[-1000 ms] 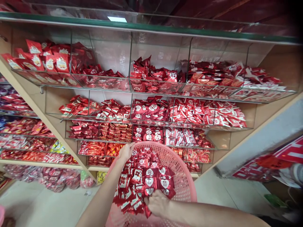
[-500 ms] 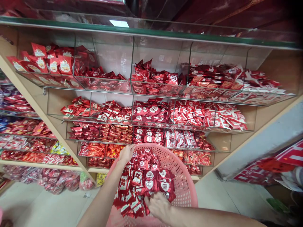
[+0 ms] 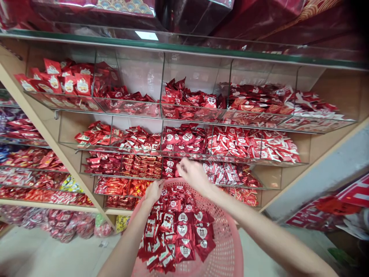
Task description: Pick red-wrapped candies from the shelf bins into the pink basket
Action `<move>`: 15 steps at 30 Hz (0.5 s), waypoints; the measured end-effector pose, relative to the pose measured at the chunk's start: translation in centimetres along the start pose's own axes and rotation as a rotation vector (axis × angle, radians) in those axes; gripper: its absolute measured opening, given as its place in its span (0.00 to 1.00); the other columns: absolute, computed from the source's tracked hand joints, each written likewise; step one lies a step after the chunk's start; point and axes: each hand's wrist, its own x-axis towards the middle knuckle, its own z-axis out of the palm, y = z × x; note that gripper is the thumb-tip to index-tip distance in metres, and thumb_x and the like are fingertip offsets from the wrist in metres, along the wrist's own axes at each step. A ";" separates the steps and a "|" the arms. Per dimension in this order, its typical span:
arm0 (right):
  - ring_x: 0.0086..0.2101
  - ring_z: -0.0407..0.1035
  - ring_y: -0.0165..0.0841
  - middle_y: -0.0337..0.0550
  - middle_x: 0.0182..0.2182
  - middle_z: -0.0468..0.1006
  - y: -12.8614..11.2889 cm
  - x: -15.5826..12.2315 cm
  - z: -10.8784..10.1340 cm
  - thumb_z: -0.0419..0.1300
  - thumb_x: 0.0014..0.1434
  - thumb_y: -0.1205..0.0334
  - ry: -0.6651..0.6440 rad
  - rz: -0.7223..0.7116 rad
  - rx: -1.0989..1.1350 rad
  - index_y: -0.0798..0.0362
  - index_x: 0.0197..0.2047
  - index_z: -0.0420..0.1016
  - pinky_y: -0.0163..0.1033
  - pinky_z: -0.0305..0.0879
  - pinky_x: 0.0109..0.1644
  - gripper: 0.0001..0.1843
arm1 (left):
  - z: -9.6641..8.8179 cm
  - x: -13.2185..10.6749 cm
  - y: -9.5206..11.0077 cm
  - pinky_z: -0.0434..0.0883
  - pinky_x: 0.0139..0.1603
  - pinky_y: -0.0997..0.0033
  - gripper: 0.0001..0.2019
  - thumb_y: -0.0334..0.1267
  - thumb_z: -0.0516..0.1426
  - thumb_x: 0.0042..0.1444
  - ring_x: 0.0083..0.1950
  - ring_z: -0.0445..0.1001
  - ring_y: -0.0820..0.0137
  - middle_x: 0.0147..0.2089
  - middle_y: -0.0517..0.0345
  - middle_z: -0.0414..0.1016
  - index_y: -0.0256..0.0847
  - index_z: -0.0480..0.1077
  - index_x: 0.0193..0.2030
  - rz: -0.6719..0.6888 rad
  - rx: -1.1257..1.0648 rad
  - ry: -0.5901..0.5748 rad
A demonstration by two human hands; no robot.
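My left hand [image 3: 154,191] is closed on the far left rim of a pink plastic basket [image 3: 235,250]. Inside lie glossy dark red packets [image 3: 183,231] with white heart-shaped labels, together with red-and-white packets [image 3: 157,246] on the left side. Above the far rim, my right hand [image 3: 192,174] is in front of a shelf compartment of dark red packets [image 3: 170,168]. Its fingers are loosely bent and somewhat apart, slightly blurred, with no packet visible in them. It hides part of that compartment.
Glass-fronted shelves [image 3: 187,152] hold several rows of red packets. A thick glass shelf [image 3: 184,50] with dark red boxes [image 3: 201,15] juts out above. Filled plastic bags [image 3: 62,223] sit on the floor at left, and red-and-white items [image 3: 317,209] lie at right.
My right hand has moved up and away from the packets in the basket to the shelf front. My left hand stays on the rim. The camera view has tilted up slightly.
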 end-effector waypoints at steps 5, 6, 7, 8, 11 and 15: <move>0.45 0.66 0.43 0.53 0.39 0.76 3.7 7.2 -2.6 0.51 0.58 0.54 0.031 0.323 -0.167 0.55 0.34 0.73 0.46 0.59 0.46 0.15 | 0.3 0.3 -0.5 0.67 0.50 0.71 0.19 0.47 0.46 0.61 0.54 0.71 0.65 0.54 0.57 0.73 0.49 0.68 0.55 0.040 0.021 0.038; 0.46 0.65 0.44 0.53 0.39 0.76 4.2 8.0 -2.5 0.52 0.57 0.51 -0.060 0.397 -0.149 0.55 0.33 0.73 0.47 0.59 0.47 0.16 | 0.4 0.3 -0.6 0.67 0.49 0.71 0.19 0.47 0.46 0.61 0.53 0.71 0.65 0.54 0.57 0.73 0.49 0.68 0.55 0.043 0.022 0.040; 0.47 0.66 0.45 0.53 0.39 0.76 4.6 8.7 -2.2 0.53 0.55 0.50 -0.145 0.458 -0.119 0.55 0.32 0.74 0.48 0.58 0.47 0.17 | 0.5 0.4 -0.7 0.67 0.49 0.71 0.19 0.47 0.46 0.61 0.53 0.71 0.65 0.53 0.56 0.73 0.48 0.68 0.55 0.048 0.021 0.044; 0.46 0.66 0.44 0.52 0.39 0.76 4.9 9.1 -2.0 0.54 0.54 0.49 -0.209 0.499 -0.086 0.55 0.32 0.74 0.48 0.58 0.48 0.17 | 0.5 0.5 -0.8 0.67 0.48 0.71 0.19 0.47 0.46 0.61 0.52 0.72 0.65 0.53 0.56 0.74 0.49 0.68 0.54 0.056 0.019 0.046; 0.45 0.68 0.43 0.51 0.38 0.77 5.1 9.8 -1.1 0.55 0.52 0.49 -0.256 0.545 -0.015 0.54 0.34 0.74 0.48 0.57 0.49 0.17 | 0.6 0.6 -1.0 0.68 0.46 0.72 0.19 0.47 0.46 0.61 0.49 0.73 0.66 0.51 0.58 0.75 0.50 0.69 0.53 0.075 0.015 0.052; 0.45 0.68 0.44 0.52 0.38 0.77 5.3 10.0 -0.5 0.56 0.51 0.49 -0.225 0.587 0.015 0.54 0.35 0.73 0.49 0.57 0.50 0.17 | 0.6 0.5 -1.0 0.68 0.46 0.72 0.19 0.48 0.46 0.61 0.50 0.73 0.66 0.50 0.59 0.75 0.51 0.69 0.54 0.077 0.013 0.050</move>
